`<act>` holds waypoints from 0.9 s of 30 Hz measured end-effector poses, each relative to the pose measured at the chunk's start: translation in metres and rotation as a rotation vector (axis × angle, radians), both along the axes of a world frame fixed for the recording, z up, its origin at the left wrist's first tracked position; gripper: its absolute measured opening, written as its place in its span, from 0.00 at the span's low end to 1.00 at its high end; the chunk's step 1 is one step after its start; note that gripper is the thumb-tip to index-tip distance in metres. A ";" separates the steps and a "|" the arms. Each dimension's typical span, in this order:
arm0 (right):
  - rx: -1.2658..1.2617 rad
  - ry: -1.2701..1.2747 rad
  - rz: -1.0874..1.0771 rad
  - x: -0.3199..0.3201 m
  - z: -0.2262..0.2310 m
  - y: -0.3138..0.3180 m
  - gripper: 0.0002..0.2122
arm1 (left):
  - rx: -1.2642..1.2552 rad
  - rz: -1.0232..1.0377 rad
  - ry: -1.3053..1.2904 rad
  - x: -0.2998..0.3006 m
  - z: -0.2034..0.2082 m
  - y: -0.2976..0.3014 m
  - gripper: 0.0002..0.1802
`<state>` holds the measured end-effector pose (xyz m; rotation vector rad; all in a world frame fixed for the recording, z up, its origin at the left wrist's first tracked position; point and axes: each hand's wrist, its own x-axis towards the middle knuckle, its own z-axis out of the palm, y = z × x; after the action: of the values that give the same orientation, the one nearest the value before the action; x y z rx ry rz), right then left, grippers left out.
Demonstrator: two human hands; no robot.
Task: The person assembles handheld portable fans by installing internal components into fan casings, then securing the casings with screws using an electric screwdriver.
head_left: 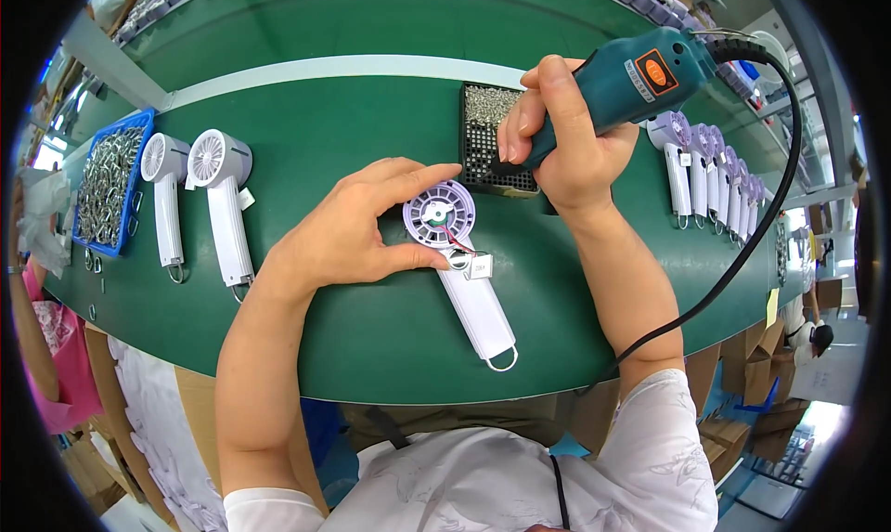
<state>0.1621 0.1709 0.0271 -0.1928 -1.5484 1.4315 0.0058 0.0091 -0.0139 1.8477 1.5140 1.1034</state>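
Note:
A white and purple handheld fan [473, 300] lies on the green table in front of me, its round head open so that the motor hub and thin wires show. Thumb and fingers of my left hand [348, 221] close round the fan's head. A small white tag and a metal loop hang near its neck. In my right hand [580, 147] is a teal electric screwdriver [626, 86], tilted with its tip down at the black screw tray [478, 151]. Small screws fill the tray's far part, and rows of holes cover the rest. The very tip is hard to make out.
Two white fans [223, 207] lie at left beside a blue basket [139, 128] of metal clips. Several purple-headed fans [677, 175] stand in a row at right. The screwdriver's black cable [780, 207] loops down past my right forearm. Cardboard boxes [747, 356] sit beyond the table edge.

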 end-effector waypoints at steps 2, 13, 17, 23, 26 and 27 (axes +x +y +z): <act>0.014 -0.001 0.010 0.000 -0.001 0.001 0.08 | 0.004 0.003 0.000 0.000 0.000 0.000 0.45; 0.010 0.009 0.007 0.002 -0.002 0.002 0.07 | 0.008 -0.005 -0.011 0.000 0.000 0.000 0.44; 0.021 0.007 0.002 0.002 -0.003 0.002 0.07 | 0.006 -0.002 -0.016 0.000 -0.001 -0.001 0.44; 0.048 -0.021 0.003 0.000 -0.001 -0.002 0.05 | 0.017 0.001 -0.002 0.001 0.000 0.000 0.45; 0.088 -0.067 -0.009 -0.003 0.002 -0.009 0.04 | 0.020 0.006 -0.001 0.001 0.000 -0.001 0.46; 0.096 -0.060 0.016 -0.005 0.001 -0.010 0.04 | 0.012 0.013 0.001 0.001 0.001 -0.001 0.46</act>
<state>0.1576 0.1613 0.0282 -0.1677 -1.6671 1.3719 0.0068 0.0078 -0.0132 1.8495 1.5256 1.1196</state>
